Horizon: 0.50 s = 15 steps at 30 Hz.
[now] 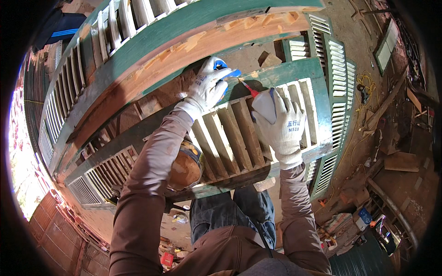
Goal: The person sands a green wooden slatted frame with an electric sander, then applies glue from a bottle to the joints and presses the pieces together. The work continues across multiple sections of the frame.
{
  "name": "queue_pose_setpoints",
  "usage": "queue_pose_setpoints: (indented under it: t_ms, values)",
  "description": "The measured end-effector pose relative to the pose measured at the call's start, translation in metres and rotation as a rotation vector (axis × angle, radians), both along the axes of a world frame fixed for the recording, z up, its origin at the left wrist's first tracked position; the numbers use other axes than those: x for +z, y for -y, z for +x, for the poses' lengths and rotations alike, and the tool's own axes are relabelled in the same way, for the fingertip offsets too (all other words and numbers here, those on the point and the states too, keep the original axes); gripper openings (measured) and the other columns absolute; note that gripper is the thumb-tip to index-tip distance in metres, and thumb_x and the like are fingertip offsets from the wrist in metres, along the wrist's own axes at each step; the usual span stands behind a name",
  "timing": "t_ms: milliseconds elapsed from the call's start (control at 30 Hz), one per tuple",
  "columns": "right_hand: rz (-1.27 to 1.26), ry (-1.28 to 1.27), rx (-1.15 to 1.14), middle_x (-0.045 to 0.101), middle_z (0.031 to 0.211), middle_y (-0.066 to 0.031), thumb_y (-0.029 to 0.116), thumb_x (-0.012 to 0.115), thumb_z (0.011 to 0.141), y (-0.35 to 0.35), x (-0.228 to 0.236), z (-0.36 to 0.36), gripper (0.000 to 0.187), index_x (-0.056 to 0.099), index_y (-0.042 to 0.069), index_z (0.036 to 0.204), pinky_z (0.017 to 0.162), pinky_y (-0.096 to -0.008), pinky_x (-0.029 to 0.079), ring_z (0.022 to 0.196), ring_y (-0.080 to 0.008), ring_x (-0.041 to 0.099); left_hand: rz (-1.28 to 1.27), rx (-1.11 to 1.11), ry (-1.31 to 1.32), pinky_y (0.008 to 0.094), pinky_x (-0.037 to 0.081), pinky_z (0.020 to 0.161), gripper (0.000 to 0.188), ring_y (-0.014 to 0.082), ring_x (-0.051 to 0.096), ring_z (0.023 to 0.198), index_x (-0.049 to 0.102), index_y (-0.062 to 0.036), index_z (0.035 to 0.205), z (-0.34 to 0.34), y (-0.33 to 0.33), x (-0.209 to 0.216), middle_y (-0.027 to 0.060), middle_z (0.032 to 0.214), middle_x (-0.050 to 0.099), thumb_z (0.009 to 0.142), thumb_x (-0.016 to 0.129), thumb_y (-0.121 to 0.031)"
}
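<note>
My right hand (pixel 283 126), in a white knitted glove, grips a white squeeze bottle (pixel 265 106) with a red nozzle (pixel 251 90). The nozzle points up and left, its tip over the green top rail of a louvered shutter panel (pixel 262 74). Just left of that tip is my left hand (pixel 208 87), in a white glove with blue fingertips. Its fingers are partly bent and apart, one stretched toward the nozzle tip, with no held thing visible. Beside my left forearm stands a round tin (pixel 185 168) with brown contents, partly hidden by the sleeve.
Beyond the panel lies a larger green shutter frame with a bare, patched wooden edge (pixel 198 41). More louvered shutters (pixel 338 69) lie to the right. A yellow cord (pixel 368 85), planks (pixel 386 99) and scraps are on the ground. Clutter (pixel 345 227) sits at the lower right.
</note>
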State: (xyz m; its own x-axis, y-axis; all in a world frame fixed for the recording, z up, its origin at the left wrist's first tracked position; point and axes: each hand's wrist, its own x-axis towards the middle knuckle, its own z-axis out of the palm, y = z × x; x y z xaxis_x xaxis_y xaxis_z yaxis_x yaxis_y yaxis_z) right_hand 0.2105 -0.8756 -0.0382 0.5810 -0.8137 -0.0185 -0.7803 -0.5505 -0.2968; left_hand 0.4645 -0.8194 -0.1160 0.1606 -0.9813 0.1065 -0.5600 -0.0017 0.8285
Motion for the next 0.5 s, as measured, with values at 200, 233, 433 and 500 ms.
queue_pose_setpoints:
  t_ms: [200,233,433,500]
  values:
    - [0.012,-0.001,0.027,0.072,0.127,-0.0165,0.047,0.083,0.084,0.0025,0.0003,0.0033,0.076,0.063,0.006,0.145,0.103,-0.0504,0.046,0.114,-0.0356,0.067,-0.014,0.023,-0.01,0.0447,0.049,0.099,0.038,0.0356,0.059,0.11,0.076,-0.008,0.118,-0.0032,0.0019,0.0058,0.0158,0.115,0.057,0.082,0.063,-0.006]
    - [-0.005,0.003,0.032,0.072,0.126,-0.0166,0.048,0.083,0.084,0.0018,-0.0007,0.0027,0.076,0.063,0.007,0.146,0.103,-0.0505,0.046,0.114,-0.0356,0.067,-0.012,0.012,0.003,0.0446,0.049,0.099,0.038,0.0356,0.059,0.11,0.076,-0.0081,0.118,-0.0028,0.0024,0.0066,0.0159,0.115,0.057,0.082,0.063,-0.006]
    - [-0.011,-0.013,0.05,0.07,0.121,-0.0156,0.05,0.082,0.083,0.0009,-0.003,0.0061,0.075,0.065,0.009,0.143,0.098,-0.0514,0.046,0.111,-0.0339,0.066,-0.017,0.016,0.009,0.0453,0.049,0.101,0.038,0.0358,0.059,0.112,0.077,-0.0091,0.119,-0.0022,0.0018,0.0047,0.0164,0.116,0.057,0.083,0.064,-0.007]
    - [0.006,0.007,0.038,0.069,0.12,-0.0149,0.05,0.083,0.082,0.0013,-0.0041,0.0068,0.074,0.066,0.009,0.141,0.096,-0.052,0.046,0.11,-0.0332,0.065,-0.019,0.016,0.006,0.0456,0.049,0.101,0.038,0.036,0.059,0.113,0.077,-0.0095,0.119,-0.0024,0.0022,0.005,0.0166,0.117,0.058,0.084,0.064,-0.007]
